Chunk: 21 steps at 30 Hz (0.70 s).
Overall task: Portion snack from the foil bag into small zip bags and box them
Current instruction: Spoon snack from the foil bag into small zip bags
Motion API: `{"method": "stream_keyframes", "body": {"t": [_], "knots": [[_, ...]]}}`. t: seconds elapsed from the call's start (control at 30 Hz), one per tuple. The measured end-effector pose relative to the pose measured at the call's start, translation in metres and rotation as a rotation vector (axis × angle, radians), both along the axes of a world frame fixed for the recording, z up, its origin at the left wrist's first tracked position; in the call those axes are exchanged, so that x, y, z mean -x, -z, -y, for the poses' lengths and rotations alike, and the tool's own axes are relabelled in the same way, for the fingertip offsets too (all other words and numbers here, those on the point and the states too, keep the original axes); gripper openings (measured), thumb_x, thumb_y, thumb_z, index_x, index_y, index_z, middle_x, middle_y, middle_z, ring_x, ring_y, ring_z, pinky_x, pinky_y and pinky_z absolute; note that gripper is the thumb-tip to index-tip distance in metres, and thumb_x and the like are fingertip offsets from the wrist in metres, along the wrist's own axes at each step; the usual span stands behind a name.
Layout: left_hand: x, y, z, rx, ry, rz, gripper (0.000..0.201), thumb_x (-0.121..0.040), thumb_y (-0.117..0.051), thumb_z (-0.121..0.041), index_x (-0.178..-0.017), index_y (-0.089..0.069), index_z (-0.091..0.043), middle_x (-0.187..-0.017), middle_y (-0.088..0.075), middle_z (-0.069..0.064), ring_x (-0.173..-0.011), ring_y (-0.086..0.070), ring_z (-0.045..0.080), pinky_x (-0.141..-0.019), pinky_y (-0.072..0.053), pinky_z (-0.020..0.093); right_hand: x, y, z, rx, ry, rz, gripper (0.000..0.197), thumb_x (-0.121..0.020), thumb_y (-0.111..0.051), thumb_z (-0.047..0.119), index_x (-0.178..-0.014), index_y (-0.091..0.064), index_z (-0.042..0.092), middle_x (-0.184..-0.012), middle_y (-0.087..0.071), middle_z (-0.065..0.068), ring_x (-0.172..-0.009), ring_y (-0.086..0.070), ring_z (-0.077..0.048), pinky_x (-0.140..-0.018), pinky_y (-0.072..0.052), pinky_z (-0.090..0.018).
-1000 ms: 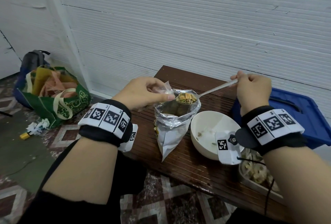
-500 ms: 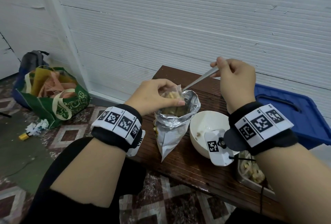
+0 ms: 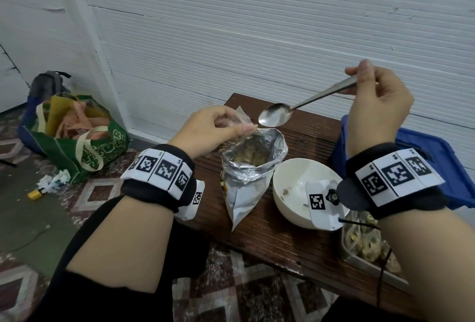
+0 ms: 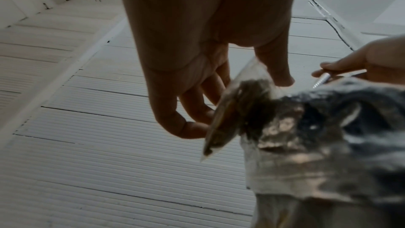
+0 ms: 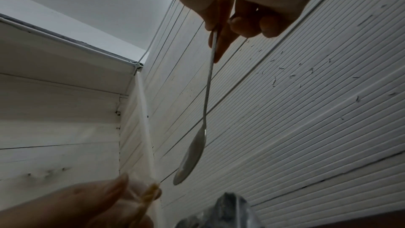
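Observation:
An open silver foil bag (image 3: 253, 167) stands on the dark wooden table (image 3: 277, 234), with snack showing inside it. My left hand (image 3: 218, 131) pinches a small clear zip bag (image 3: 240, 121) just above the foil bag's left rim. In the left wrist view the zip bag (image 4: 238, 107) holds some snack and hangs beside the foil bag (image 4: 317, 145). My right hand (image 3: 372, 98) grips the handle of a metal spoon (image 3: 275, 117). Its bowl is empty and hovers over the foil bag. The spoon (image 5: 192, 152) points down in the right wrist view.
A white bowl (image 3: 303, 193) with a few crumbs stands right of the foil bag. A metal tray (image 3: 359, 260) with filled zip bags lies at the near right table edge. A blue bin lid (image 3: 437, 157) is at the right. A green tote bag (image 3: 74, 136) sits on the floor.
The spoon carried snack a second ago, then tipped into the zip bag. Now it is empty, and my right hand has lifted it up and to the right.

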<state>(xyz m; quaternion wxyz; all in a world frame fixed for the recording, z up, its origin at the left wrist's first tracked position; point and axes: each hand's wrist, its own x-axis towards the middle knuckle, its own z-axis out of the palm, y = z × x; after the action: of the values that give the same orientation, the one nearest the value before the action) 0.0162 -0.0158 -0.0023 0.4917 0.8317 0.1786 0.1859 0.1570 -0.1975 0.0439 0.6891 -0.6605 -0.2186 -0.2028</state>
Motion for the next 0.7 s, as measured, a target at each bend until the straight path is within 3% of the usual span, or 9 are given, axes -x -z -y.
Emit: {"method": "stream_keyframes", "body": {"t": [0.1,0.23,0.3,0.37,0.43,0.47,0.53,0.63,0.7], "knots": [[0.001,-0.001,-0.001,-0.016,0.011,-0.023,0.044,-0.075,-0.066,-0.051,-0.102,-0.067,-0.016,-0.096,-0.071,0.012,-0.041,-0.048,-0.008,-0.041,-0.032,0.007,-0.001,0.01,0.0,0.113,0.018,-0.015,0.025,-0.095,-0.053,0.034,-0.073,-0.064,0.035,-0.071,-0.065,0.011,-0.071,-0.065,-0.015,-0.073,-0.052,-0.028],[0.001,-0.001,-0.002,-0.017,0.024,-0.023,0.04,-0.08,-0.066,-0.048,-0.103,-0.067,-0.016,-0.098,-0.071,0.013,-0.039,-0.048,-0.007,-0.04,-0.033,0.006,0.01,0.032,-0.007,0.397,-0.089,0.028,0.02,-0.095,-0.055,0.03,-0.081,-0.069,0.029,-0.069,-0.062,0.011,-0.057,-0.05,0.0,-0.054,-0.036,-0.008],[0.001,-0.001,-0.002,-0.029,0.022,-0.032,0.037,-0.082,-0.066,-0.047,-0.103,-0.067,-0.016,-0.097,-0.071,0.01,-0.039,-0.048,-0.007,-0.04,-0.033,0.006,0.018,0.044,-0.01,0.491,-0.154,0.082,0.019,-0.094,-0.058,0.03,-0.09,-0.074,0.023,-0.072,-0.065,0.015,-0.061,-0.054,0.006,-0.057,-0.037,-0.005],[0.001,0.0,-0.003,-0.035,0.019,-0.042,0.035,-0.083,-0.065,-0.046,-0.103,-0.068,-0.018,-0.094,-0.071,0.004,-0.042,-0.05,-0.009,-0.041,-0.033,0.006,0.024,0.057,-0.013,0.576,-0.211,0.146,0.019,-0.093,-0.06,0.031,-0.097,-0.076,0.02,-0.076,-0.069,0.012,-0.065,-0.059,0.001,-0.066,-0.045,-0.01],[0.001,0.0,-0.003,-0.023,0.015,-0.043,0.037,-0.078,-0.065,-0.052,-0.1,-0.068,-0.021,-0.09,-0.071,-0.003,-0.053,-0.056,-0.007,-0.046,-0.038,0.009,0.026,0.071,-0.016,0.665,-0.26,0.208,0.018,-0.092,-0.061,0.031,-0.097,-0.076,0.022,-0.074,-0.071,0.006,-0.065,-0.061,-0.01,-0.071,-0.05,-0.029],[0.001,0.0,-0.003,-0.012,0.014,-0.039,0.039,-0.074,-0.064,-0.056,-0.097,-0.068,-0.024,-0.09,-0.071,-0.006,-0.06,-0.059,-0.005,-0.05,-0.042,0.012,0.027,0.076,-0.017,0.708,-0.281,0.229,0.018,-0.092,-0.061,0.032,-0.096,-0.076,0.023,-0.071,-0.071,0.003,-0.066,-0.06,-0.016,-0.07,-0.049,-0.033],[0.001,0.0,-0.002,-0.005,0.008,-0.042,0.038,-0.072,-0.064,-0.058,-0.093,-0.068,-0.026,-0.089,-0.071,-0.007,-0.066,-0.061,-0.003,-0.055,-0.045,0.015,0.029,0.082,-0.018,0.771,-0.335,0.238,0.018,-0.092,-0.062,0.031,-0.091,-0.077,0.02,-0.064,-0.068,-0.002,-0.065,-0.06,-0.021,-0.067,-0.045,-0.032],[0.0,0.001,-0.001,0.001,0.013,-0.036,0.029,-0.081,-0.067,-0.047,-0.095,-0.068,-0.021,-0.087,-0.066,-0.006,-0.047,-0.053,-0.009,-0.043,-0.036,0.006,0.033,0.083,-0.017,0.827,-0.389,0.221,0.022,-0.092,-0.061,0.026,-0.081,-0.075,0.013,-0.062,-0.067,-0.006,-0.063,-0.058,-0.02,-0.063,-0.041,-0.029],[0.0,0.001,-0.002,-0.011,0.018,-0.034,0.031,-0.081,-0.067,-0.046,-0.098,-0.068,-0.02,-0.089,-0.066,-0.006,-0.044,-0.051,-0.009,-0.04,-0.033,0.006,0.034,0.082,-0.018,0.806,-0.409,0.148,0.022,-0.092,-0.061,0.025,-0.08,-0.075,0.013,-0.064,-0.067,-0.005,-0.063,-0.059,-0.018,-0.063,-0.043,-0.03]]}}
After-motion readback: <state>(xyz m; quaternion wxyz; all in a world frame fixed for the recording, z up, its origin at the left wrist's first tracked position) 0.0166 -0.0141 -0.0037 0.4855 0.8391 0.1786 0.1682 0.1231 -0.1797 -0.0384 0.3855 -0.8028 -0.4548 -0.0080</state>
